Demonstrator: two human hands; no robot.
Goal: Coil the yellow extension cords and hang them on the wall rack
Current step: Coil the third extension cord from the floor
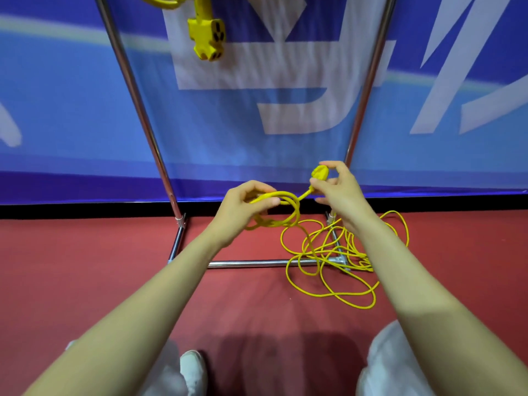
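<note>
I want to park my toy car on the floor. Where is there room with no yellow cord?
The red floor left of the rack's left foot bar is bare, and so is the strip between the front crossbar and the white shoe. It is crowded round the rack's right foot, where the loose yellow cord lies tangled.

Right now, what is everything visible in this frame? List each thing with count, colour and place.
coil: one, yellow, held in the left hand
plug: one, yellow, pinched by the right hand
loose cord: one tangle, yellow, on the floor over the rack base
socket block: one, yellow with black slots, hanging at top
rack: one, silver metal, against the banner
banner: one, blue and white, behind
floor: one, red, underfoot
shoe: one, white, bottom edge
trousers: one pair, white, bottom edge
hands: two, bare, centre, both on the cord
</note>
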